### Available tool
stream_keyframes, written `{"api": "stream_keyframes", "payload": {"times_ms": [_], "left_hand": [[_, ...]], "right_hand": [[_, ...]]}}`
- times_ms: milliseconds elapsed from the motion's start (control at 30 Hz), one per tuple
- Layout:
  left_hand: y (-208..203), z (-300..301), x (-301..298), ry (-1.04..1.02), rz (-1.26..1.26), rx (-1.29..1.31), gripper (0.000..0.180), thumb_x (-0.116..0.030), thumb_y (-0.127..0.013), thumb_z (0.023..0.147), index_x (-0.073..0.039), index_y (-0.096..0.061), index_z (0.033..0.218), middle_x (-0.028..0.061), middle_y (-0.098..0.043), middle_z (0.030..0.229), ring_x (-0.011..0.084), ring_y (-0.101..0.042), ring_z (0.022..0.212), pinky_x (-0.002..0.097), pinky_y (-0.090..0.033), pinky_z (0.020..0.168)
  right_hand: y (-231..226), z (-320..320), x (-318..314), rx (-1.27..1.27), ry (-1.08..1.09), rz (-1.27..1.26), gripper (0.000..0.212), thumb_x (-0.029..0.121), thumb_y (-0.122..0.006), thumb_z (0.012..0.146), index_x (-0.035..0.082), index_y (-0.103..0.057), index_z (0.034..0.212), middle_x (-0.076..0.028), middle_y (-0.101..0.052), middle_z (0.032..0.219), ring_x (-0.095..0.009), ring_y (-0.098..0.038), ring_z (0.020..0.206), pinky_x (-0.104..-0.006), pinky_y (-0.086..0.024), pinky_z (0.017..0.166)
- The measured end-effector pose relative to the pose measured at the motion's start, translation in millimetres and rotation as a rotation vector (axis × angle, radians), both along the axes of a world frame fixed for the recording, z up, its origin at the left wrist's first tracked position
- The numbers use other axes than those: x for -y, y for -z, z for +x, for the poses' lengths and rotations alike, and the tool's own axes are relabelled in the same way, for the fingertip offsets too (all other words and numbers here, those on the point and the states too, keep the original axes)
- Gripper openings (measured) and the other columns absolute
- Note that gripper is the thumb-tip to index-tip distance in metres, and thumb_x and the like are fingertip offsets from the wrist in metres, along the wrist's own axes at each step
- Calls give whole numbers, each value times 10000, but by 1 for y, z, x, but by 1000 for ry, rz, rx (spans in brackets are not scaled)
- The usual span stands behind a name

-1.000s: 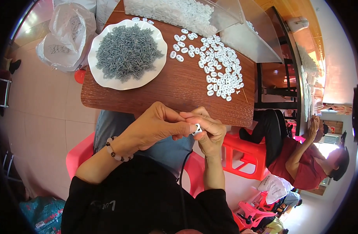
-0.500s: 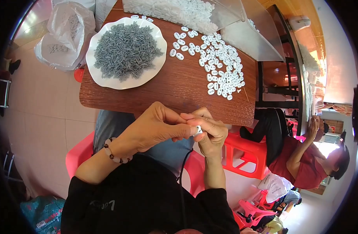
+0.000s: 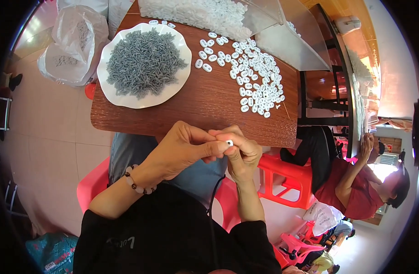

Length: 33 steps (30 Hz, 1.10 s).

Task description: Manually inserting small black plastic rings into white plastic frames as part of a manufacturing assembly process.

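A small white oval plastic piece [image 3: 229,143] with a dark hole sits pinched between both my hands, just off the near edge of the table. The thumb and fingers of my left hand [image 3: 184,148] close on it from the left, with a beaded bracelet on that wrist. My right hand [image 3: 244,153] grips it from the other side, its fingers bent round it and covering most of it. On the table lie many similar white oval pieces [image 3: 259,77] in a loose heap. A wavy-rimmed white plate [image 3: 114,101] holds a pile of small grey ribbed plastic parts [image 3: 145,64].
A clear bin [image 3: 269,11] of translucent pieces stands at the table's [image 3: 196,100] far side. Open plastic bags [image 3: 77,43] lie to the left. A thin stick [image 3: 286,109] rests near the right edge. A red stool [image 3: 287,180] and a person in a dark red shirt [image 3: 355,194] are at right.
The white oval piece has turned in my fingers, and less of its face shows. My right fingers have shifted slightly around it. My view has moved a little.
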<state>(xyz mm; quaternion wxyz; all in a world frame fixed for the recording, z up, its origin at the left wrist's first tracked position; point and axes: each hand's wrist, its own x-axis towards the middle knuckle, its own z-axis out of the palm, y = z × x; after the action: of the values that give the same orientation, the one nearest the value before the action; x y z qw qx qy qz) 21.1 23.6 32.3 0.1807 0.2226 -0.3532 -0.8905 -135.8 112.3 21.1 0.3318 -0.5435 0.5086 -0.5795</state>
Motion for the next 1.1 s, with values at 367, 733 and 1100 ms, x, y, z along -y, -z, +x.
{"api": "stream_keyframes", "payload": {"times_ms": [367, 733, 1100], "left_hand": [[11, -4, 0, -15, 22, -61, 232, -192, -650, 907, 22, -703, 978, 62, -685, 851, 65, -582, 713, 198, -470, 649], [13, -9, -4, -94, -143, 14, 236, -186, -653, 897, 25, -705, 991, 55, -677, 823, 66, -553, 705, 204, -463, 657], [15, -10, -3, -118, -104, 62, 197, -135, -635, 880, 27, -709, 967, 37, -667, 804, 61, -530, 687, 198, -445, 632]], "right_hand": [[-1, -10, 9, 32, -154, 55, 521, 378, -510, 962, -69, -574, 1221, -162, -620, 1203, -199, -544, 1007, -313, -480, 835], [-1, -14, 8, 103, -168, 161, 535, 384, -445, 992, -73, -538, 1254, -229, -587, 1219, -214, -572, 1017, -338, -447, 898], [6, -18, 11, 47, -155, 167, 488, 346, -441, 1001, -72, -564, 1221, -204, -613, 1181, -201, -581, 1003, -327, -456, 885]]}}
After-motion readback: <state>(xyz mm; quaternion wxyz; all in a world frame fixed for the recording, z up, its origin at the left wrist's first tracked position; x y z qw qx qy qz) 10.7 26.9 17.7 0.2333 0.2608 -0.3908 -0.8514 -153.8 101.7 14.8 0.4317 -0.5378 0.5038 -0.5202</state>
